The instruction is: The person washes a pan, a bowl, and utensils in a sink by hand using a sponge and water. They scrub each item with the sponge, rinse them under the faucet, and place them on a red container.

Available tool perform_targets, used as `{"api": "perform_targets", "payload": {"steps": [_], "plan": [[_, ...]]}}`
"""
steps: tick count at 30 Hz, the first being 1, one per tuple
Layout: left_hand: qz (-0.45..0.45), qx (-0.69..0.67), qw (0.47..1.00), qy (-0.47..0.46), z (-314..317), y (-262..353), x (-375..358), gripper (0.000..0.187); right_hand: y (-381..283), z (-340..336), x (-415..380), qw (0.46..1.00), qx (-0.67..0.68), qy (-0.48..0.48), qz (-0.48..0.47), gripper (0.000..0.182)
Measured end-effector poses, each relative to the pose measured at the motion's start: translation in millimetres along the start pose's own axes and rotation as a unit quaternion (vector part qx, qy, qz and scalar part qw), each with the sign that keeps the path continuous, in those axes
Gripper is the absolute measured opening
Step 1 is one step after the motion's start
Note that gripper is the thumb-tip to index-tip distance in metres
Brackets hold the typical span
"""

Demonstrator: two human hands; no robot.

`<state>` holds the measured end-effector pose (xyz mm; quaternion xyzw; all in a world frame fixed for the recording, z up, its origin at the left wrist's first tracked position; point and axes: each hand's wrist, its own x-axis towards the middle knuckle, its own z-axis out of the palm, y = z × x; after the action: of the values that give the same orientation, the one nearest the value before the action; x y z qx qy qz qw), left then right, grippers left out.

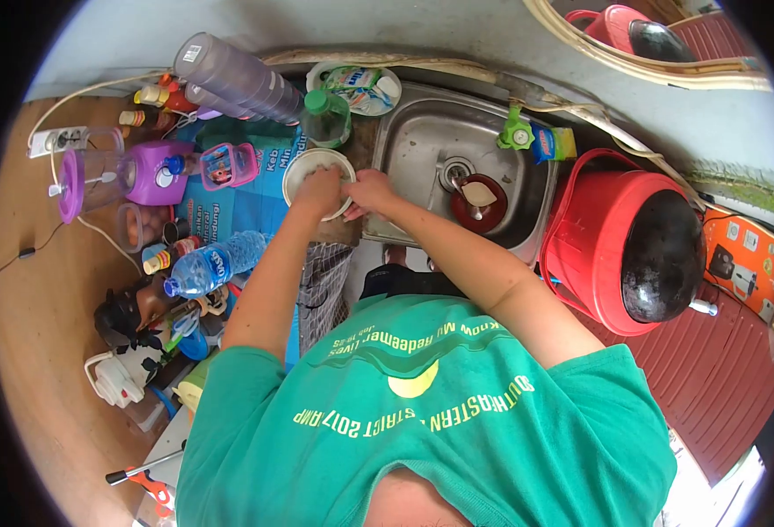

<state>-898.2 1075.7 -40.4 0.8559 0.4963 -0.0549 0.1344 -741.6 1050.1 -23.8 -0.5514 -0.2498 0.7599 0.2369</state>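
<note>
The bowl [292, 181] stands at the left hand [321, 191], whose fingers dip inside it; what they hold down there, I can't tell. The right hand [369, 192] has its fingers curled on the near right of the rim, gripping it. Going by size, the big red tub [580, 263] is well off to the right of the right hand, and the steel sink [413, 140] lies just right of it, a red dish [468, 213] inside. Over to the left hand's left is the purple blender [154, 174]; nearer the body, the water bottle [216, 265]. A green-capped bottle [327, 127] stands just beyond the bowl, and the pink box [230, 166] is left of the left hand.
</note>
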Motion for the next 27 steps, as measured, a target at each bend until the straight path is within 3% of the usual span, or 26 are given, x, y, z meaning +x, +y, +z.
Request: {"api": "perform_targets", "payload": {"steps": [1,3,7,9,10,11,12,13,14,15,16,18,19,20,22,23,25,26,27], "plan": [[-0.001,-0.003,1.000,0.000,2,-4,6,0.019,2,-1,4,1.000,-0.002,0.000,0.002,0.028],[-0.016,-0.021,0.989,-0.143,9,-7,17,0.016,7,-4,6,1.000,-0.013,-0.018,-0.018,0.028],[0.027,0.079,0.984,-0.158,15,-13,23,0.015,22,-32,-16,0.993,0.033,-0.099,-0.063,0.030],[-0.030,0.034,0.995,-0.084,12,-14,17,0.017,41,-71,-33,0.995,-0.011,-0.043,-0.084,0.030],[-0.058,0.011,0.997,-0.048,7,-14,14,0.018,58,-102,-38,0.973,-0.157,0.079,-0.147,0.031],[-0.052,0.012,0.997,-0.049,-1,-12,11,0.018,81,-140,-40,0.912,-0.299,0.197,-0.202,0.033],[-0.053,0.016,0.997,-0.054,-13,-11,8,0.019,123,-186,-29,0.851,-0.345,0.338,-0.207,0.038],[-0.057,0.019,0.996,-0.059,-26,-6,4,0.019,113,-203,-68,0.804,-0.336,0.436,-0.223,0.037],[-0.056,0.019,0.996,-0.061,-46,6,0,0.019,127,-227,-77,0.766,-0.338,0.530,-0.137,0.028],[-0.102,0.012,0.992,-0.071,-71,23,-4,0.021,136,-249,-83,0.771,-0.321,0.546,-0.066,0.028],[-0.146,0.006,0.986,-0.081,-85,35,-7,0.022,153,-271,-79,0.772,-0.318,0.546,-0.062,0.028],[-0.134,0.003,0.988,-0.077,-90,43,-13,0.027,184,-300,-64,0.828,-0.374,0.396,0.134,0.044],[-0.127,-0.003,0.990,-0.068,-91,44,-15,0.032,189,-308,-58,0.863,-0.346,0.337,0.147,0.035],[-0.123,0.001,0.990,-0.070,-89,41,-16,0.032,197,-312,-54,0.865,-0.341,0.338,0.148,0.035],[-0.159,-0.078,0.984,-0.002,-84,31,-17,0.038,166,-288,-60,0.924,-0.029,0.362,0.120,0.038],[-0.153,-0.074,0.985,-0.003,-93,37,-16,0.038,166,-286,-54,0.923,-0.023,0.364,0.120,0.038],[-0.223,-0.133,0.964,0.049,-118,53,-16,0.033,161,-280,-45,0.868,-0.259,0.422,-0.028,0.046],[-0.220,-0.133,0.965,0.050,-120,61,-13,0.033,157,-275,-41,0.867,-0.257,0.425,-0.029,0.046],[-0.177,-0.160,0.962,0.131,-121,70,-12,0.029,147,-267,-41,0.829,-0.344,0.433,-0.085,0.050]]}}
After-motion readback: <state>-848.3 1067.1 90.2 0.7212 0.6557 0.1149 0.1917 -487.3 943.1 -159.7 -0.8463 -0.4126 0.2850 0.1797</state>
